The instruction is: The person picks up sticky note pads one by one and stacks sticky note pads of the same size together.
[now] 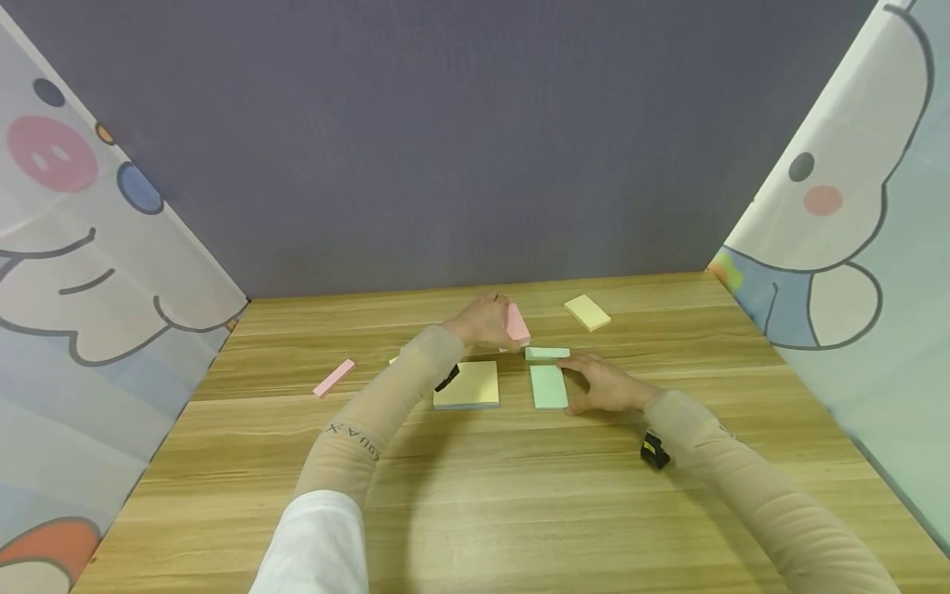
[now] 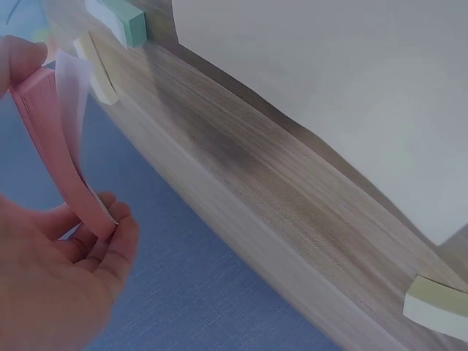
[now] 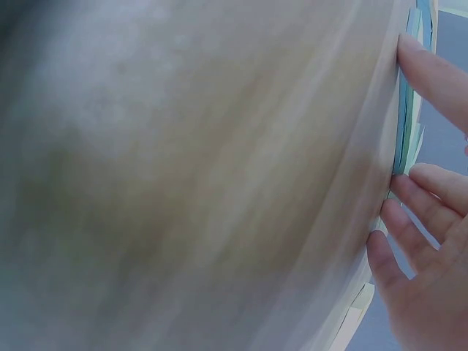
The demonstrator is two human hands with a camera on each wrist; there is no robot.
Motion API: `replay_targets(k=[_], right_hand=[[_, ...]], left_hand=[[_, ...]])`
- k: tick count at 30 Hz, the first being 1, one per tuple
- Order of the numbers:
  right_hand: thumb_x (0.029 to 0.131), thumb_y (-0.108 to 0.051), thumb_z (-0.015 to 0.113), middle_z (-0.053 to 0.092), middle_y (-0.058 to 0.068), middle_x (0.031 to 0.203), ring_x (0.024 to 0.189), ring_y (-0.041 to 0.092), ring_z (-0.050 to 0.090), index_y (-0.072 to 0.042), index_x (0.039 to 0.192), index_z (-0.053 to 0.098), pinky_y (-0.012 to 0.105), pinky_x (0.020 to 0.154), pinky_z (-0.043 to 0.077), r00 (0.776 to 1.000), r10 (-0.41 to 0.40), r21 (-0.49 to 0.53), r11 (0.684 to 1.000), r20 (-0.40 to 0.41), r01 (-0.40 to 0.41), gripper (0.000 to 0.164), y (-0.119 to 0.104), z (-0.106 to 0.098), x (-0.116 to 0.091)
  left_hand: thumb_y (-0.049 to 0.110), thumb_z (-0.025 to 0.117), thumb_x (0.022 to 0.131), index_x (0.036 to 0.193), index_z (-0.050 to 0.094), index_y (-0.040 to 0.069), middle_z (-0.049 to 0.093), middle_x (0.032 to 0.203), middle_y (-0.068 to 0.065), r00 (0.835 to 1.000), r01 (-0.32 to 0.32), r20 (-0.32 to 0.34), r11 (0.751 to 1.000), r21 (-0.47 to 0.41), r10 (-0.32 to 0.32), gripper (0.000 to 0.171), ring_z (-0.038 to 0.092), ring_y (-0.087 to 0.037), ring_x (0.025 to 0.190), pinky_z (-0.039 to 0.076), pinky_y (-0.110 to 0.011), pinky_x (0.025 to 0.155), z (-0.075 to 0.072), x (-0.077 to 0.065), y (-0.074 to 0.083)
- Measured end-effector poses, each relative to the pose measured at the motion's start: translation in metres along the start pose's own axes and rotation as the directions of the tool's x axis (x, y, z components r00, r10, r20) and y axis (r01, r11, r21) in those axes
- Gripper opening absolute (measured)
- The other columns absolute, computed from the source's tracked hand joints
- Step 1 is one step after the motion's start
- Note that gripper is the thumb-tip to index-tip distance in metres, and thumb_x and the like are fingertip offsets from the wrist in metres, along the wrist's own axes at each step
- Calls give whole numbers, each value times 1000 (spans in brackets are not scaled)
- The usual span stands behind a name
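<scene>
My left hand grips a pink sticky note pad at its two ends, thumb at one and fingers at the other. In the left wrist view, a pale sheet bends away from the side of this pink pad. My right hand is low over the table at the right edge of a flat mint green pad, thumb and fingers spread around that side. The right wrist view shows the thumb and index fingertips beside the green pad's edge. A narrow pale green pad lies just beyond it.
A large yellow pad lies under the left forearm, which partly hides another pale piece. A narrow pink strip pad lies to the left. A small yellow pad is at the back right, near the dark back panel.
</scene>
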State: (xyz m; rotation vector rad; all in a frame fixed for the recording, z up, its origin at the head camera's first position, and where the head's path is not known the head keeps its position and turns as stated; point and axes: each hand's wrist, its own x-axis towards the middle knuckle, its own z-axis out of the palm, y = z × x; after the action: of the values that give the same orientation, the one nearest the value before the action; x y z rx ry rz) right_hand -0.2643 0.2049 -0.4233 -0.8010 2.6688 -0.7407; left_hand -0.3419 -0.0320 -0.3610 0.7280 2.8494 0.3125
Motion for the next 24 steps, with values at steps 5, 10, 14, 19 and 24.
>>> replay_targets(k=[5,10,14,19,24], right_hand=[[69,-37,78,37,23,140,130,44,28,-3,137,39,60,104,24,1000,0,4,1000,-2,0,85,0,1,0],[69,-38,78,37,23,140,130,44,28,-3,137,39,60,103,25,1000,-2,1,1000,-4,2,85,0,2,0],[70,-37,77,37,24,140,130,44,28,-2,137,38,60,104,24,1000,-9,0,1000,-5,9,85,0,1,-1],[70,-36,77,37,24,139,129,44,30,-2,137,38,59,104,25,1000,-12,-1,1000,-6,12,84,0,0,-1],[71,-38,76,35,24,140,130,44,29,-2,137,38,60,103,25,1000,0,5,1000,5,0,85,-1,-1,-1]], left_hand=[[43,75,67,126,44,3,51,112,-6,1000,-11,8,1000,-4,11,77,47,-20,103,41,-33,93,2,-2,1],[43,75,66,124,45,3,50,111,-5,1000,-15,19,1000,-3,15,77,46,-19,102,41,-31,92,2,-2,3],[44,72,66,123,47,4,51,112,-5,999,-39,32,999,9,38,74,46,-20,104,41,-32,94,2,-3,5],[46,70,67,128,44,3,50,124,-8,998,-43,48,999,20,42,79,39,-27,125,32,-36,106,2,-2,9],[46,71,68,129,43,3,49,121,-8,998,-33,51,999,20,32,80,42,-24,118,37,-35,101,2,-2,12]])
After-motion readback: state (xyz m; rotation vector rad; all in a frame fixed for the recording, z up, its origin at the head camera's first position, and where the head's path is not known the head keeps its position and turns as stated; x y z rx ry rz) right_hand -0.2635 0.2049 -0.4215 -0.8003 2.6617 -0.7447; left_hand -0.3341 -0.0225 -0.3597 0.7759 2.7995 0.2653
